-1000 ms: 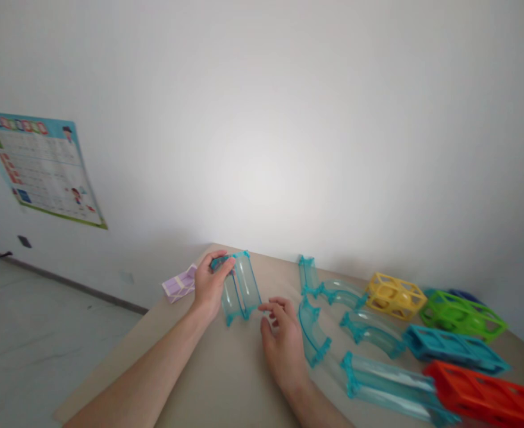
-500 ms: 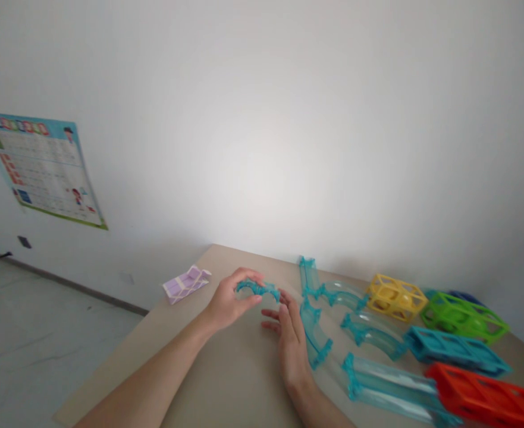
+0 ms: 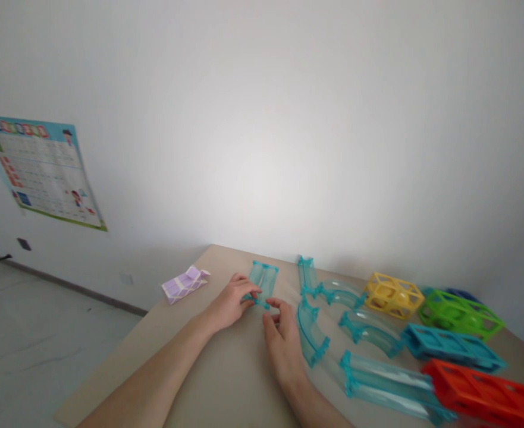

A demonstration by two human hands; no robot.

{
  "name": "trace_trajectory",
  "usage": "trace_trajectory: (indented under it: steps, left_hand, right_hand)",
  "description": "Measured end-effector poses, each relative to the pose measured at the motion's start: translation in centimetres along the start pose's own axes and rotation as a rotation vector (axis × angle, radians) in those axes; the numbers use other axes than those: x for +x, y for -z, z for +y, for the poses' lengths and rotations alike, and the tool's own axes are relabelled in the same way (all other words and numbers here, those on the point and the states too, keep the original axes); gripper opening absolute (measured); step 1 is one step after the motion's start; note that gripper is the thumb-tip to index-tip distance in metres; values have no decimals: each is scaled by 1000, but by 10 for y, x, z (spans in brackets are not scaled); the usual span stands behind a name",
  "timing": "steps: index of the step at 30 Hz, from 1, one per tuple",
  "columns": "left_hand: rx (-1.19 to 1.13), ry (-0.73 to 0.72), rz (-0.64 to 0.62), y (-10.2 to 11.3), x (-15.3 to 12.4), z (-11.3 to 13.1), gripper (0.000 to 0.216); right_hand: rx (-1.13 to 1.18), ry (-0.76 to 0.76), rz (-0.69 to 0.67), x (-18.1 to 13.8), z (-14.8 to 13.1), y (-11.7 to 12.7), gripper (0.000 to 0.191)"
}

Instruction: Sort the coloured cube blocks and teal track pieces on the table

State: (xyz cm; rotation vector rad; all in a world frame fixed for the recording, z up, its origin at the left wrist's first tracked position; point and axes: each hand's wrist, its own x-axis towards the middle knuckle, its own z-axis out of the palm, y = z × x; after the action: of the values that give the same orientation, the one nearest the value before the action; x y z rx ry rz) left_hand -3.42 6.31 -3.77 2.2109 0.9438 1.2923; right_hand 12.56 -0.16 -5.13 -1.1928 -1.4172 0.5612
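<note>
A translucent teal track piece (image 3: 268, 280), straight with raised ends, lies at the back of the table with its open channel side facing down or up, I cannot tell which. My left hand (image 3: 232, 303) has its fingers closed on the piece's near left corner. At the near right corner, the index finger and thumb of my right hand (image 3: 284, 342) are bent around the edge, its other fingers curled under. Right of that hand lies a curved teal track piece (image 3: 308, 333), apart from the one in my hands.
More teal track pieces (image 3: 375, 336) lie to the right. Beyond them are yellow (image 3: 395, 296), green (image 3: 460, 314), blue (image 3: 455, 346) and red (image 3: 489, 389) frame blocks. A folded purple sheet (image 3: 185, 284) rests by the table's left edge. The wall (image 3: 262, 148) stands directly behind.
The teal track piece has gone from being held up, end-on, in my left hand to lying flat on the table, farther back. My right hand's fingers have closed in at its near corner.
</note>
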Motion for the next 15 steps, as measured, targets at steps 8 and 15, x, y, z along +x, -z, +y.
trace_trajectory:
  steps: [8, 15]
  left_hand:
    - [150, -103, 16, -28, 15, -19, 24]
    - [414, -110, -109, -46, 47, -44, 19]
  right_hand:
    - [23, 45, -117, -7, -9, -16, 20]
    - [49, 46, -121, -7, -7, -21, 24]
